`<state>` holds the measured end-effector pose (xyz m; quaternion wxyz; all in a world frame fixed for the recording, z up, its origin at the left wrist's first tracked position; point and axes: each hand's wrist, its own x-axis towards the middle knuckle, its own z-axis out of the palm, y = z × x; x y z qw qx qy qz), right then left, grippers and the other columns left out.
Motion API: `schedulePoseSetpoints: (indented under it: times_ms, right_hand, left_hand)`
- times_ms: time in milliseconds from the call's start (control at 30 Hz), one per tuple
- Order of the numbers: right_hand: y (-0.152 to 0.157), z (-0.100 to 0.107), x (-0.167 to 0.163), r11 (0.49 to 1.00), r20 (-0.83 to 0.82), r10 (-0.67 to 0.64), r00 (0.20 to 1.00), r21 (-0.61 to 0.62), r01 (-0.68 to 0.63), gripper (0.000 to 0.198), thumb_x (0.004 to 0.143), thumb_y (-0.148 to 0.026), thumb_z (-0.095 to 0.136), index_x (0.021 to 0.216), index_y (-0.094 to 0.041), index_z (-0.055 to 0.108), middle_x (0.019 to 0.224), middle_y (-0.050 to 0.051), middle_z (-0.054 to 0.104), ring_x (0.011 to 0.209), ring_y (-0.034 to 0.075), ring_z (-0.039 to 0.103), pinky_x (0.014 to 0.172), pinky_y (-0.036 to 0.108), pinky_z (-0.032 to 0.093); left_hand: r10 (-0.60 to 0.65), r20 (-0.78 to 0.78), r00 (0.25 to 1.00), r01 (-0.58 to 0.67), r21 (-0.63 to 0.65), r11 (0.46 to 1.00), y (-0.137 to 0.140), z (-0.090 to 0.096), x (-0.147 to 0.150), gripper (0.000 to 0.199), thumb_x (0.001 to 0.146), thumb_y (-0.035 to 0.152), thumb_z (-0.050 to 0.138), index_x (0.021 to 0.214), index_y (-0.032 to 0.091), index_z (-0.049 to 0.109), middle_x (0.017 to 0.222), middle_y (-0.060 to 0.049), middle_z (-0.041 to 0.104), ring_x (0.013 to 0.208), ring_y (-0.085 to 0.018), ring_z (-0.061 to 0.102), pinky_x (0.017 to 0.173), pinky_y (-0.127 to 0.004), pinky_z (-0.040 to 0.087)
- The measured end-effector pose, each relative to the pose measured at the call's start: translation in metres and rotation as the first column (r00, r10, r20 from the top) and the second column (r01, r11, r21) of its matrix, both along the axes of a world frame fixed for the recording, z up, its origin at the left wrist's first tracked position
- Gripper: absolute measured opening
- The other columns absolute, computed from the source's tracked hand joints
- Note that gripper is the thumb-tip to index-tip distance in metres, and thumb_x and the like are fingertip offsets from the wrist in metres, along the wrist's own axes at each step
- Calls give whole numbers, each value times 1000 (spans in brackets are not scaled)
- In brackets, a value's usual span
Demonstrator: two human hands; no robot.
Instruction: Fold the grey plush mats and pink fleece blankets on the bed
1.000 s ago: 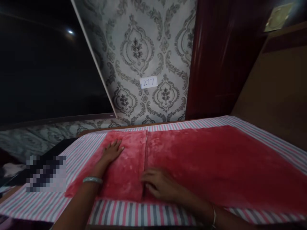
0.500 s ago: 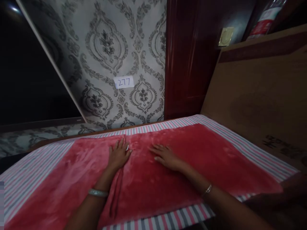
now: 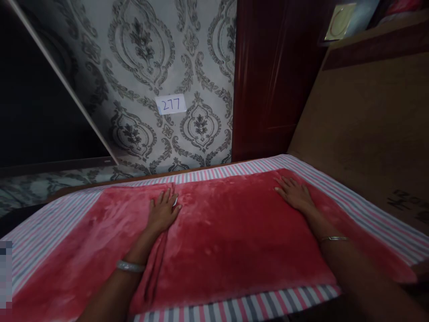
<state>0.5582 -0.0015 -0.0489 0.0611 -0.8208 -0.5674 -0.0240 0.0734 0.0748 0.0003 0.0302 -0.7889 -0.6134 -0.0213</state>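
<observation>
A plush red blanket lies spread over a striped cloth in pink, grey and white. Layered folds run front to back across the blanket, left of its middle. My left hand rests flat on these folds, fingers spread, with a small white tag showing beside its fingers. Toward the blanket's far right corner, my right hand lies palm down with its fingers stretched out. Neither hand grips anything. Each wrist wears a bracelet.
Behind the cloth stands a patterned wall with a paper label reading 277. A dark screen is at the left. On the right, a large cardboard box leans close to the cloth, beside a dark red wooden panel.
My right hand has slid across the blanket to the right, from near its middle to near the far right corner. My left hand stays on the folds. The view has tilted slightly downward.
</observation>
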Motion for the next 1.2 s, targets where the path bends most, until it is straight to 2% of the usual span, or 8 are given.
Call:
schedulePoseSetpoints:
  times_ms: [133,233,367,433,533,667,900,1200]
  right_hand:
    - [3,-2,1,1000,1,11,1000,6,-11,60,103,-48,25,159,-28,33,165,8,28,151,32,26,117,61,29]
    - [5,-2,4,1000,0,11,1000,13,-11,60,102,-49,27,159,-30,33,165,6,28,150,33,27,116,63,30]
    - [5,-5,6,1000,-15,10,1000,12,-10,60,102,-50,27,159,-30,34,165,5,27,151,32,25,117,62,29]
    - [6,-6,6,1000,-24,11,1000,14,-11,60,102,-50,27,159,-31,33,165,4,27,151,32,25,118,62,27]
    - [6,-7,7,1000,-20,5,1000,14,-4,60,102,-51,27,159,-32,32,166,3,27,151,31,24,119,62,25]
    - [7,-9,7,1000,-28,1,1000,23,0,60,103,-49,24,159,-29,33,166,5,26,152,31,23,119,59,26]
    - [9,-16,14,997,-18,23,1000,72,-22,59,100,-51,29,156,-33,38,162,3,35,149,33,29,116,62,31]
    - [9,-13,14,999,-34,8,999,31,-7,61,100,-52,31,157,-32,37,164,3,32,150,33,27,118,61,28]
  left_hand:
    - [-10,26,1000,11,-48,999,9,16,8,53,95,42,48,142,19,56,163,-18,34,149,-41,32,113,-68,31]
    - [-211,212,954,197,87,977,23,30,36,36,90,33,54,117,15,70,135,-21,62,124,-37,59,104,-54,47]
    - [-413,601,684,455,91,886,40,22,88,19,85,23,57,98,18,70,96,-7,71,86,-20,66,80,-34,56]
    - [-362,739,568,495,44,868,46,6,105,14,82,23,61,94,18,67,88,-4,69,79,-16,64,74,-30,54]
    - [-255,835,487,443,15,896,52,-21,111,16,80,24,66,94,16,64,86,-2,67,77,-15,61,73,-29,53]
    - [-260,815,518,412,29,911,58,-32,108,18,80,23,66,97,16,64,89,-3,67,78,-14,60,75,-29,52]
    - [-275,667,693,306,74,949,57,-22,129,15,76,18,70,92,17,71,94,-5,70,88,-18,61,84,-32,49]
    - [-199,753,627,248,49,968,62,-29,132,11,76,14,61,76,18,72,79,-3,72,76,-17,62,73,-28,45]
